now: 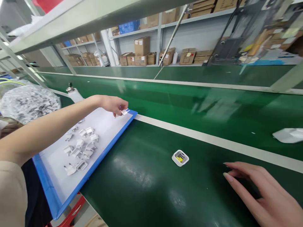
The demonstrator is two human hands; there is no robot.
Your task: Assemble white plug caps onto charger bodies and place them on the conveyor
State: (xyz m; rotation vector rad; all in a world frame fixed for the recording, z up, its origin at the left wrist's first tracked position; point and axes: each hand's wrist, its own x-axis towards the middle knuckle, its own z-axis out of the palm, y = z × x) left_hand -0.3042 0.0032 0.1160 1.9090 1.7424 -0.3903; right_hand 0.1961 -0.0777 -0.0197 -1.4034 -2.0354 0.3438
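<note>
A white piece [124, 112] is pinched in the left hand [113, 104] at the far corner of the tray [48, 186], probably a pick-up; the next move calls for a steady lift. The right hand [267, 189], empty, curls loosely above the counter [142, 189] near a white housing [174, 158].

Plug pcs [80, 144] on tray [109, 126], L; casing [180, 158] on bench [142, 176] btwn tray & R hand [267, 189]

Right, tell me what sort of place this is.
Probably a factory assembly area: there are small white plug-like parts in a blue-rimmed tray, a green work surface, and cardboard boxes on shelves behind.
</note>
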